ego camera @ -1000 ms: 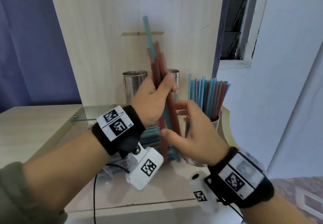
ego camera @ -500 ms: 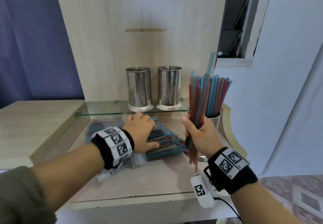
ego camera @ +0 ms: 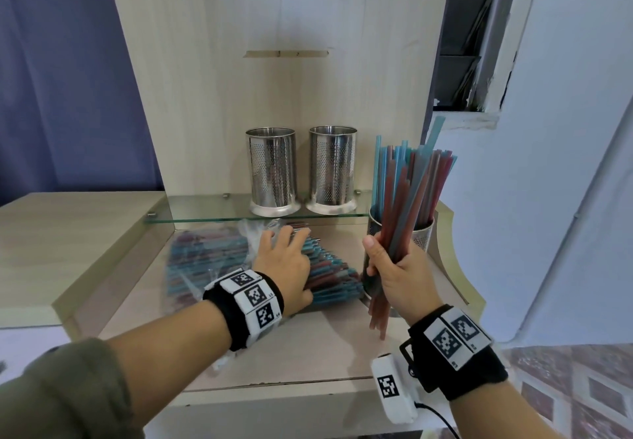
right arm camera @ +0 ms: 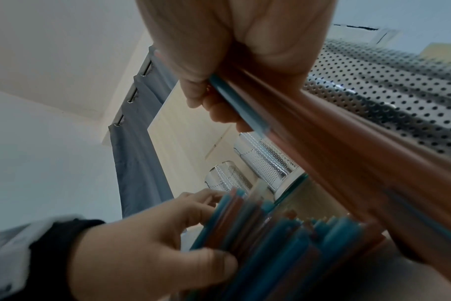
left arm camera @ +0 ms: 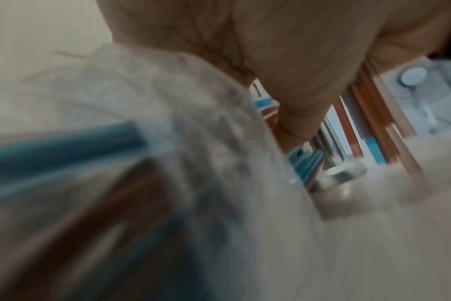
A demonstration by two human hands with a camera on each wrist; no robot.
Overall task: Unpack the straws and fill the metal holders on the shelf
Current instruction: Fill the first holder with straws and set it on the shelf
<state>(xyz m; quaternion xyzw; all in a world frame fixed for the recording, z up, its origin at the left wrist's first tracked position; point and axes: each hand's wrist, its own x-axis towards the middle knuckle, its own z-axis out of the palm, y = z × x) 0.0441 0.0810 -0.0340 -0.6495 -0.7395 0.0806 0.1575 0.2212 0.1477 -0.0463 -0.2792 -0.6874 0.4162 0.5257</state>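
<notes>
My right hand (ego camera: 387,267) grips an upright bundle of red and blue straws (ego camera: 407,205), just in front of a perforated metal holder (ego camera: 423,236) that stands on the desk at the right, full of straws. In the right wrist view the bundle (right arm camera: 322,132) runs out of my fist beside that holder (right arm camera: 399,85). My left hand (ego camera: 287,257) lies on a loose pile of straws (ego camera: 332,277) under the glass shelf (ego camera: 205,209), fingers spread over the top. Two empty metal holders (ego camera: 272,171) (ego camera: 332,169) stand on the shelf.
Clear plastic packs of straws (ego camera: 205,257) lie on the desk left of the pile, and the left wrist view is blurred with wrapping (left arm camera: 168,122). A wooden back panel (ego camera: 274,96) rises behind the shelf. Blue curtain at left, white wall at right.
My left hand let go of the raised bundle and dropped onto the pile. My right hand carried the bundle down and right, next to the filled holder.
</notes>
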